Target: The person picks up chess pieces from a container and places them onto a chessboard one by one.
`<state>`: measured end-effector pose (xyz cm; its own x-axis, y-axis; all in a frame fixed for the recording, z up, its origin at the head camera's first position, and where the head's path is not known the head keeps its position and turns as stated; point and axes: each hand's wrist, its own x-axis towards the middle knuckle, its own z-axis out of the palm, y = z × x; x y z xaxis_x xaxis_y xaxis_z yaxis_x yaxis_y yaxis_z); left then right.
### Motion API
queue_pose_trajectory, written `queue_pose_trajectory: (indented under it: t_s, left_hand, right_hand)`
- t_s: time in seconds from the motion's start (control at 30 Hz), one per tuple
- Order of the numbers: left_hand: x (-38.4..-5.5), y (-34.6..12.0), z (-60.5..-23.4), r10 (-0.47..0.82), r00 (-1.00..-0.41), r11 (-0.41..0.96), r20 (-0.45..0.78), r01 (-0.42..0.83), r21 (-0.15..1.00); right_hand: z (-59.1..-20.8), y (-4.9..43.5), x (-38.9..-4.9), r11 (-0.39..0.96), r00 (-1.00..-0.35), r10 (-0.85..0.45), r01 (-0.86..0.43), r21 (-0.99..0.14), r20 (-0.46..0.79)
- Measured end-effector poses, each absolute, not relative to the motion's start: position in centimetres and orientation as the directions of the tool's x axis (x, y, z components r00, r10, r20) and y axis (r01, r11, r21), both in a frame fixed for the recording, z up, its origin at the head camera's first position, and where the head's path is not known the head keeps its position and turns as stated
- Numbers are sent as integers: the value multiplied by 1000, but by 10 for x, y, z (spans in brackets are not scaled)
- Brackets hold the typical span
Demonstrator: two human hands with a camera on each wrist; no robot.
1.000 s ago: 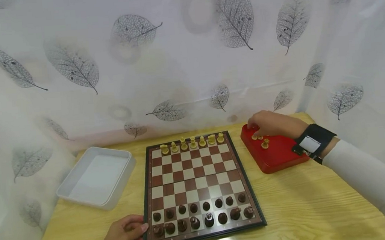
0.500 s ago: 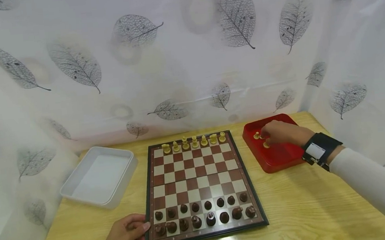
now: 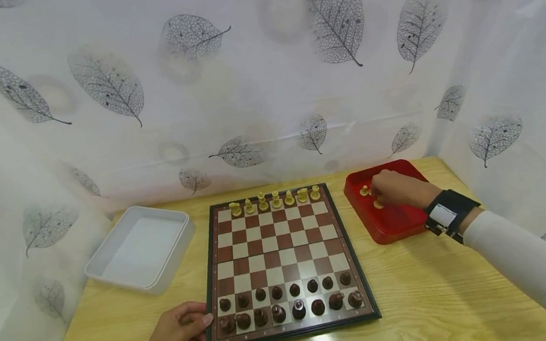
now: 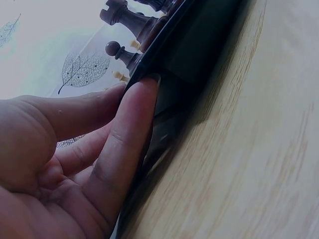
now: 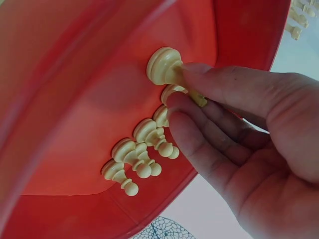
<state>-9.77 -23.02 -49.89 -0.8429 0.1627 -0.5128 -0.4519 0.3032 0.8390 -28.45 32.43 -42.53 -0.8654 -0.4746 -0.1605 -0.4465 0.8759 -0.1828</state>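
The chessboard [image 3: 280,266] lies on the table, with several dark pieces on its near two rows and several cream pieces along its far row. My left hand [image 3: 175,331] pinches the board's near left edge, thumb on top and fingers at its side and underside. Inside the red tray [image 3: 379,231], right of the board, is my right hand [image 3: 397,187]. Its thumb and fingers pinch a cream rook [image 5: 167,67], whose base points away from the palm. Several cream pawns [image 5: 144,132] lie beside it on the tray floor.
A white tray [image 3: 183,247] stands left of the board. Behind the wooden table [image 3: 431,286] hangs a pale sheet [image 3: 257,86] printed with leaves; it also covers the sides.
My right hand has moved from the tray's far left corner nearer to the rook and now pinches it. The left hand keeps its hold on the board's edge.
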Motion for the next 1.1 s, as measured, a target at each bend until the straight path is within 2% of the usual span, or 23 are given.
queue_pose_trajectory:
  t_s: [0.37, 0.63, 0.87, 1.1]
  left_hand:
    - [-99, -233, -502, 191, -842, 298, -504, -440, 847]
    - [-101, -234, -502, 184, -845, 302, -502, -438, 847]
    - [-101, -235, -503, 200, -847, 296, -493, -428, 854]
    - [-100, -235, -503, 213, -844, 282, -493, -430, 858]
  right_hand:
    - [-423, 325, -282, 891, -878, -443, -410, -195, -180]
    - [-402, 322, -285, 870, -871, -480, -457, -184, -104]
    - [-388, 316, -286, 886, -881, -455, -434, -160, -128]
    - [-379, 313, -286, 881, -880, -465, -448, -153, -101]
